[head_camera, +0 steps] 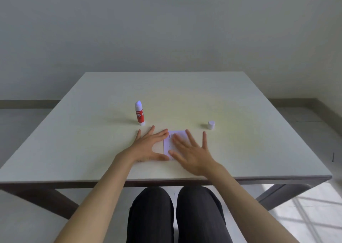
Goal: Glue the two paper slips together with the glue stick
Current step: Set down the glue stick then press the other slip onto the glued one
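Observation:
A white paper slip [167,145] lies flat on the table near its front edge; I cannot tell whether a second slip lies under it. My left hand [148,147] rests flat with fingers spread, its fingertips and thumb touching the slip's left edge. My right hand [190,150] lies flat on the slip with fingers apart and covers most of it. The red glue stick [139,114] stands upright and uncapped behind my left hand. Its white cap [211,125] stands apart to the right of the slip.
The pale table [240,104] reaches to a grey wall at the back. Its front edge [74,181] runs just above my knees. Floor shows to either side, with dark table legs underneath.

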The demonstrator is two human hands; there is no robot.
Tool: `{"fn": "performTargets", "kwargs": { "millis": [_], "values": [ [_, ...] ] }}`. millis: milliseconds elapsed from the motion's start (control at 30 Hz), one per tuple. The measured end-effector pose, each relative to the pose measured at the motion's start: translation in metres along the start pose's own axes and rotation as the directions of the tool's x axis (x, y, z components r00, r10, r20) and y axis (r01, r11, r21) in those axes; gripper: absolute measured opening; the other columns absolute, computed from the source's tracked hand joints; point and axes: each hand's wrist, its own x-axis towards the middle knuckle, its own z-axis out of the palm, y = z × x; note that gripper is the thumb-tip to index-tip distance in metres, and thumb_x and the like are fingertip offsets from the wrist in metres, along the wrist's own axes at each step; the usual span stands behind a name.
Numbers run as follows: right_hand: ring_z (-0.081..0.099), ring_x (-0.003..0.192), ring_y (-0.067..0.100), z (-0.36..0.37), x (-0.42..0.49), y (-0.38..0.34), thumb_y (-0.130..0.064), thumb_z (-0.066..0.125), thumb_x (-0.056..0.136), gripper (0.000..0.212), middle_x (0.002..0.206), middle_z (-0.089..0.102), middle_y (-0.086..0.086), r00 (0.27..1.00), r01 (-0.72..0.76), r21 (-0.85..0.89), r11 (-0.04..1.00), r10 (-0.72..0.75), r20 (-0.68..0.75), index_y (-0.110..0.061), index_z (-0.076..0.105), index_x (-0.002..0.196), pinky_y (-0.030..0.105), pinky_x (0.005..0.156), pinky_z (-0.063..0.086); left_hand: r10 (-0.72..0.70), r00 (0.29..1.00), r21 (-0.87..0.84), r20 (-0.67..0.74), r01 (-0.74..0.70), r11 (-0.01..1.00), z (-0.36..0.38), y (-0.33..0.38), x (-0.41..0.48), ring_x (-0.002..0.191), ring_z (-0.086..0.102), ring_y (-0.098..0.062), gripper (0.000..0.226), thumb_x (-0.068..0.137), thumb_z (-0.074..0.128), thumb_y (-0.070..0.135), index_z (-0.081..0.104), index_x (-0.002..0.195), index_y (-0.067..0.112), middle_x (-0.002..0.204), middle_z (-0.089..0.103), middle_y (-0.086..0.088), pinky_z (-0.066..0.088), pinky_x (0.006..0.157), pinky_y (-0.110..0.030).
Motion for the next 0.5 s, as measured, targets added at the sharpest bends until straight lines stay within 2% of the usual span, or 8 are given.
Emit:
{"fn": "performTargets", "kwargs": {
  "millis": [67, 167, 200, 233, 300, 367, 467, 500],
  "values": [
    [-0.016, 0.147, 0.017, -0.007, 0.008, 0.004, -0.067, 0.005, 0.088, 0.075, 0.161, -0.005, -0.012, 0.997, -0.073, -0.046, 0.996, 0.072, -0.011, -0.027, -0.002, 0.15, 0.057, 0.111, -0.022, -0.005, 1.0, 0.01, 0.002, 0.005, 1.0, 0.0, 0.0, 0.001, 0.147, -0.015, -0.011, 0.093, 0.073, 0.059, 0.066, 0.013, 0.15, 0.038, 0.157, 0.004, 0.026, -0.017, 0.114, -0.05],
    [-0.015, 0.147, 0.016, 0.013, 0.001, -0.02, -0.081, -0.018, 0.066, 0.103, 0.161, -0.006, -0.009, 0.992, 0.123, -0.077, 0.989, -0.126, -0.024, -0.023, -0.002, 0.15, 0.053, 0.107, -0.029, -0.002, 1.0, -0.013, -0.01, 0.002, 1.0, 0.001, 0.0, 0.002, 0.147, -0.013, -0.011, 0.091, 0.074, 0.06, 0.065, 0.015, 0.149, 0.039, 0.156, 0.007, 0.028, -0.015, 0.115, -0.05],
    [-0.014, 0.147, 0.015, 0.019, -0.001, -0.023, -0.082, -0.021, 0.063, 0.106, 0.161, -0.006, -0.01, 0.988, 0.152, -0.08, 0.985, -0.153, -0.018, -0.024, -0.002, 0.15, 0.051, 0.105, -0.032, 0.0, 1.0, -0.012, -0.011, 0.0, 1.0, 0.001, -0.001, 0.002, 0.148, -0.012, -0.012, 0.091, 0.074, 0.06, 0.064, 0.016, 0.149, 0.039, 0.156, 0.007, 0.029, -0.015, 0.115, -0.05],
    [-0.014, 0.147, 0.015, 0.018, 0.0, -0.019, -0.081, -0.02, 0.065, 0.102, 0.16, -0.005, -0.012, 0.989, 0.141, -0.074, 0.987, -0.144, -0.029, -0.027, -0.003, 0.15, 0.052, 0.104, -0.032, 0.003, 1.0, -0.005, -0.012, -0.003, 1.0, 0.002, -0.002, 0.002, 0.147, -0.013, -0.012, 0.092, 0.073, 0.061, 0.064, 0.015, 0.149, 0.039, 0.156, 0.007, 0.029, -0.015, 0.114, -0.05],
    [-0.015, 0.147, 0.017, 0.005, 0.008, 0.001, -0.073, -0.006, 0.081, 0.082, 0.16, -0.006, -0.014, 0.999, -0.008, -0.055, 0.998, 0.006, -0.046, -0.028, -0.006, 0.15, 0.056, 0.108, -0.025, 0.005, 1.0, 0.006, -0.003, -0.005, 1.0, 0.001, -0.003, 0.003, 0.147, -0.015, -0.011, 0.094, 0.072, 0.06, 0.066, 0.014, 0.149, 0.038, 0.157, 0.005, 0.027, -0.016, 0.114, -0.051],
    [-0.016, 0.147, 0.019, -0.002, 0.009, 0.008, -0.068, 0.006, 0.087, 0.078, 0.16, -0.007, -0.011, 0.995, -0.095, -0.07, 0.993, 0.092, -0.042, -0.024, -0.005, 0.15, 0.057, 0.11, -0.022, 0.003, 1.0, 0.001, 0.003, -0.003, 1.0, 0.001, -0.003, 0.003, 0.146, -0.016, -0.011, 0.095, 0.071, 0.059, 0.068, 0.013, 0.15, 0.038, 0.157, 0.004, 0.027, -0.017, 0.114, -0.05],
    [-0.021, 0.145, 0.015, 0.018, -0.005, -0.014, -0.078, -0.007, 0.075, 0.093, 0.161, -0.006, -0.011, 0.991, 0.123, -0.093, 0.988, -0.128, -0.05, -0.024, -0.005, 0.15, 0.053, 0.106, -0.03, 0.008, 1.0, -0.03, -0.017, -0.009, 1.0, 0.003, -0.004, 0.004, 0.147, -0.014, -0.009, 0.094, 0.07, 0.06, 0.068, 0.017, 0.149, 0.04, 0.156, 0.007, 0.03, -0.017, 0.114, -0.05],
    [-0.022, 0.144, 0.014, 0.023, -0.009, -0.018, -0.08, -0.011, 0.072, 0.095, 0.16, -0.006, -0.013, 0.986, 0.156, -0.084, 0.984, -0.16, -0.04, -0.027, -0.005, 0.15, 0.053, 0.106, -0.031, 0.01, 1.0, -0.035, -0.02, -0.011, 0.999, 0.004, -0.005, 0.004, 0.147, -0.014, -0.009, 0.093, 0.07, 0.061, 0.067, 0.017, 0.149, 0.04, 0.155, 0.007, 0.03, -0.017, 0.114, -0.049]
  ]
}}
